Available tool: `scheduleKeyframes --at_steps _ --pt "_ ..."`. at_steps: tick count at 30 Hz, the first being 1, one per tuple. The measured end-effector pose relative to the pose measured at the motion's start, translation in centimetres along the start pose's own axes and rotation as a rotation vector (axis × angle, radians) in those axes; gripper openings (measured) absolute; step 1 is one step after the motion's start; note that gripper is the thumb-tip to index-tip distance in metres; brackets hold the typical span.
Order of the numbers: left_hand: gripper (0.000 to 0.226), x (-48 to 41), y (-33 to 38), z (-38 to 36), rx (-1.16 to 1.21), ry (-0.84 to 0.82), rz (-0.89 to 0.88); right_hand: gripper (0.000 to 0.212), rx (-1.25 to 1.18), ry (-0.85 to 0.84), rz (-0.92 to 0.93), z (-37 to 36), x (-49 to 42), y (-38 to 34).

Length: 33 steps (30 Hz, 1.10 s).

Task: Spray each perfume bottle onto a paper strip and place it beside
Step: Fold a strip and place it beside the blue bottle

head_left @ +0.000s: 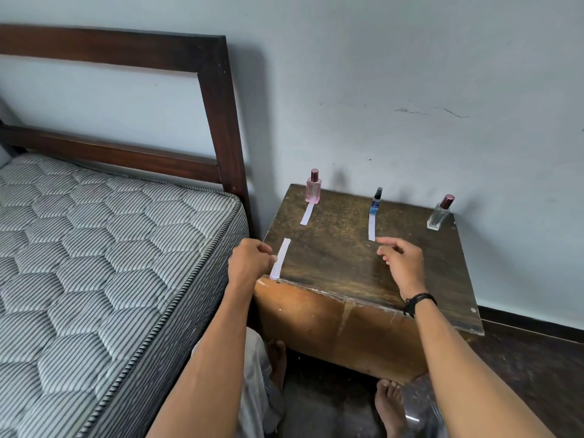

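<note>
On the table (331, 263) sit three bottles (313, 188) (376, 203) (439, 214), three strips (307, 214) (372, 227) (280, 259); left hand (248, 263) pinches one, right hand (404, 263) fingers loose.

The one camera sits on the person's head and looks forward and down, close over the bench (335, 263).

Pale blue-grey wall (410, 74), scuffed, with a thin dark crack mark (452, 112) at upper right. Dark wooden headboard (218, 121) stands against it at left, with a quilted striped mattress (94, 248) below. Worn wooden bench (331, 257) stands just beside the bed, against the wall. Dark skirting board (531, 320) meets dark floor (537, 374).
</note>
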<state>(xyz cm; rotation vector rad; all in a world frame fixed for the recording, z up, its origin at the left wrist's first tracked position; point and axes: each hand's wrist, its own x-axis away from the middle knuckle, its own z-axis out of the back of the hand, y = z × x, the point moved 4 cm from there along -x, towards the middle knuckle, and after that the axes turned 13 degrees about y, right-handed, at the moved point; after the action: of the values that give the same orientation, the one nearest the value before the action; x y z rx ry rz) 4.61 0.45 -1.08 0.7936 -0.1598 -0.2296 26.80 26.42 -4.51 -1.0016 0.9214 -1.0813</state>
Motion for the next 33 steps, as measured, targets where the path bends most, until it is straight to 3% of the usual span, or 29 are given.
scheduleKeyframes --at_steps 5,8,15,33 --pt "0.04 -1.0 -0.9 -0.8 0.09 -0.245 -0.063 0.023 0.003 -0.015 0.003 0.1 0.0 0.1" --pt "0.059 -1.3 -1.4 -1.3 0.01 -0.358 -0.17 0.023 0.022 -0.021 0.003 0.1 0.0 0.3" --pt "0.057 -1.1 -1.6 -2.0 -0.11 -0.34 -0.24 0.025 0.072 -0.033 0.029 0.2 -0.1 0.6" --pt "0.053 -1.9 -1.9 -1.8 -0.146 -0.3 -0.236 0.022 0.125 -0.053 0.041 -0.6 0.3 0.4"
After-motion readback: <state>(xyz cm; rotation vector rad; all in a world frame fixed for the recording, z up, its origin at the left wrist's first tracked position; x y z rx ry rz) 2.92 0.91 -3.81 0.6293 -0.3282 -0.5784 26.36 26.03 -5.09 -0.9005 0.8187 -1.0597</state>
